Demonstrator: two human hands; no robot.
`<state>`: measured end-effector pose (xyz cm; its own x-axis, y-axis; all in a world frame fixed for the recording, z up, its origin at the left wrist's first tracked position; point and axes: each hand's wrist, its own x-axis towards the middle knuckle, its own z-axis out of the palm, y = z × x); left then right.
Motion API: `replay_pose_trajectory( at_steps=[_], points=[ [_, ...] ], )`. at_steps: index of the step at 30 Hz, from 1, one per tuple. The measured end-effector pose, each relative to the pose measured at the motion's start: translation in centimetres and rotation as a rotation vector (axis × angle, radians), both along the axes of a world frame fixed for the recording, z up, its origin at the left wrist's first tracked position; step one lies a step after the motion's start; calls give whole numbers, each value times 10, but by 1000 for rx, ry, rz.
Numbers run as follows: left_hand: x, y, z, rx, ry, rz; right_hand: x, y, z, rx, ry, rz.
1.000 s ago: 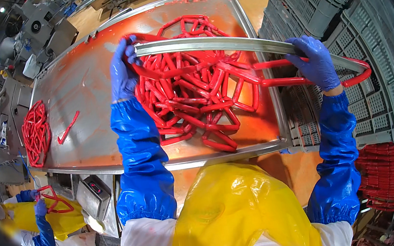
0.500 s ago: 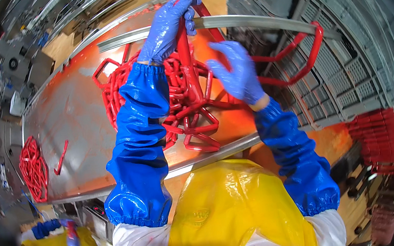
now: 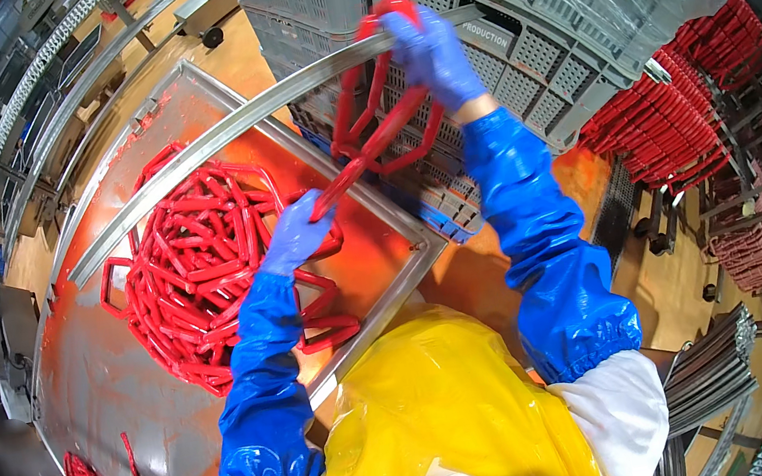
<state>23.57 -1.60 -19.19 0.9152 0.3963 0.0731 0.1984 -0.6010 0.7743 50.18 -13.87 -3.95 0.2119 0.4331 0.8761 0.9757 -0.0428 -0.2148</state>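
Red sausage chain point(image 3: 392, 125) — now draped over rail point(image 3: 248, 112), right hand point(image 3: 433, 53) grasping it there. Left hand point(image 3: 298, 235) has quit the rail, grips chain lower — draping apparently shifted to right hand.

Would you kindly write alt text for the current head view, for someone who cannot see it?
A blue-gloved right hand holds a strand of red sausages at a metal rail, while the left hand grips the strand lower in view. A sausage pile lies on a metal table, with grey crates beside it.
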Motion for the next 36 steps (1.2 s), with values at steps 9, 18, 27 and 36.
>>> replay_pose_trajectory(
  at_steps=[9,18,27,36],
  points=[
    [-74,-10,-4,31,257,33,55,-44,-46,121,348,-291],
    [-84,-7,-28,6,229,134,94,-40,-52,300,705,-180],
    [-89,-10,-36,-41,142,154,5,-39,-91,21,952,175],
    [-51,-15,7,221,244,-22,101,-39,-14,340,565,-168]
  ],
)
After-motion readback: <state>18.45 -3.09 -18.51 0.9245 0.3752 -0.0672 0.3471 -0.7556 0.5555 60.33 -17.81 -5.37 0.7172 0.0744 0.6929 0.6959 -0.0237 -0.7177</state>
